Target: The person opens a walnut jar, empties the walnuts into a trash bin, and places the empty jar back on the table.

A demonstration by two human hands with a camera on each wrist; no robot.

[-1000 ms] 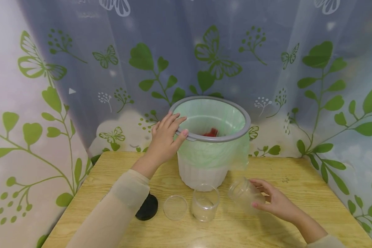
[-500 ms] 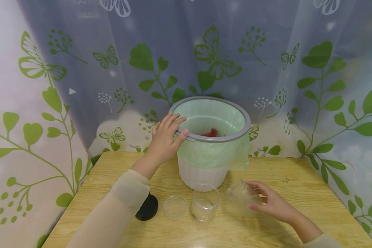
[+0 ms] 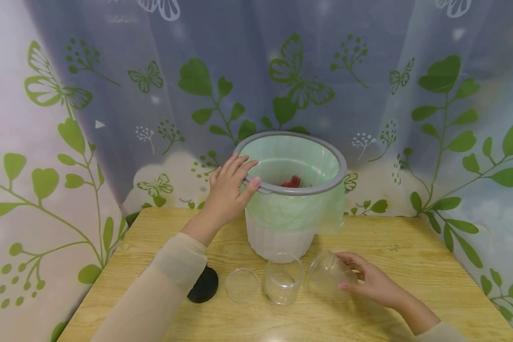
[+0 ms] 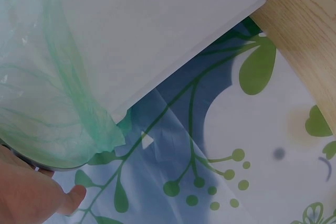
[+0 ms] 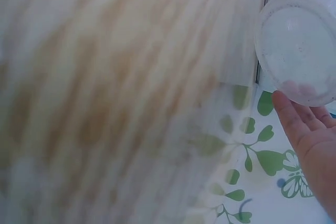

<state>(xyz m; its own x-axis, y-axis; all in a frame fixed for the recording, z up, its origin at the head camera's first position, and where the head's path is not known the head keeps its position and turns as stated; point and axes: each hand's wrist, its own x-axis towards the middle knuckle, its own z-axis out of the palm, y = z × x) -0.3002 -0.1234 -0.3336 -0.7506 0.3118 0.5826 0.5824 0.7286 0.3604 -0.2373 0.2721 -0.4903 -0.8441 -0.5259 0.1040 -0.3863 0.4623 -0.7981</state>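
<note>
A waste bin (image 3: 278,243) with a grey rim and green liner stands at the middle back; something red (image 3: 291,182) lies inside. My left hand (image 3: 231,190) rests on the rim's left side, fingers fairly straight across it. In the left wrist view the left hand (image 4: 37,195) shows by the rim, beside the green liner (image 4: 37,103). My right hand (image 3: 374,280) grips a clear jar (image 3: 331,275) tilted with its mouth up and leftward. The jar's round base (image 5: 299,51) faces the right wrist camera. Just left of it stands a clear cup (image 3: 283,282).
A clear round lid (image 3: 242,286) lies flat on the wooden table (image 3: 393,247), left of the cup. A black round lid (image 3: 204,285) lies farther left, partly behind the left sleeve (image 3: 154,285). A curtain printed with leaves and butterflies (image 3: 299,71) hangs behind.
My right hand has moved a little to the left with the tilted jar, bringing it closer to the cup. The left hand has kept its place on the bin's rim.
</note>
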